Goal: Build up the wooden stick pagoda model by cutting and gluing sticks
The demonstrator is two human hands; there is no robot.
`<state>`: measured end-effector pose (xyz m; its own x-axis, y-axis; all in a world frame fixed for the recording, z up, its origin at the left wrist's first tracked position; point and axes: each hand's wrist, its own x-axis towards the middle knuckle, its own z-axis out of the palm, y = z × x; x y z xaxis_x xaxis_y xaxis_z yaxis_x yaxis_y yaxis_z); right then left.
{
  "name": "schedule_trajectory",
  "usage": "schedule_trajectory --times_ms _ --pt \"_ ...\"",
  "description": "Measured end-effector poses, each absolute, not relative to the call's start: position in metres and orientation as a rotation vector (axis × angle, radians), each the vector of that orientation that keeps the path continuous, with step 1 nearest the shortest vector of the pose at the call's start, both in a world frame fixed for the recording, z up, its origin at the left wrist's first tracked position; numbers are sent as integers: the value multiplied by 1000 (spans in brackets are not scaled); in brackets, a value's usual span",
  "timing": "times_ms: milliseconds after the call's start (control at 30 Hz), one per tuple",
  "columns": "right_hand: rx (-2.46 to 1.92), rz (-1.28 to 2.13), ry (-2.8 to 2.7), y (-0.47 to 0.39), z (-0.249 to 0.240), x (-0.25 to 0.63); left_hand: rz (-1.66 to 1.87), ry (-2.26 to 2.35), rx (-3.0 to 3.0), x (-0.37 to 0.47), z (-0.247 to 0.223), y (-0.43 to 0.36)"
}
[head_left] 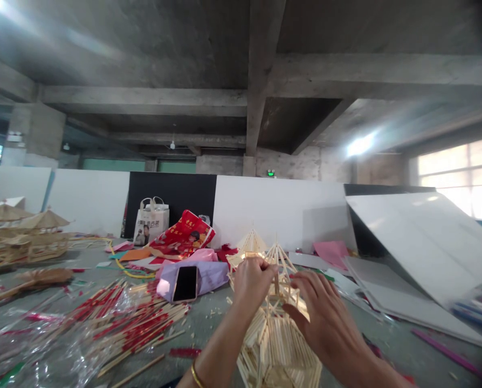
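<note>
A model built of pale wooden sticks [283, 342] stands in front of me, with two pointed, roof-like frames at its far end. My left hand [254, 277] is at the upper left part of the model, its fingers pinched together; what they hold, if anything, is too small to make out. Beside the right-hand pointed frame [279, 256] is my right hand [324, 310], its thumb and fingers apart, nothing visible between them. A gold bracelet circles my left wrist.
Red-tipped sticks [144, 323] and clear plastic wrap [59, 350] lie at the left. Behind them are a phone [185, 283] on purple material, a red bag [184, 234] and a white bag [152, 222]. More stick models [39, 231] stand far left. White boards [419, 248] lean at the right.
</note>
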<state>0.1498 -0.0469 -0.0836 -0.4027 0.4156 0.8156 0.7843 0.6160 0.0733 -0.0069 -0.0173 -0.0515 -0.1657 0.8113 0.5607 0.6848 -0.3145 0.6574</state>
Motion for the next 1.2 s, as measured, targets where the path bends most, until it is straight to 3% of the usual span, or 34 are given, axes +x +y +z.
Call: schedule_trajectory --times_ms 433,1200 --pt "-1099 -658 -1940 -43 -105 221 1478 1768 1928 -6 -51 -19" --pt "-1247 -368 -2038 -29 -151 268 1534 1751 1932 -5 -50 -20"
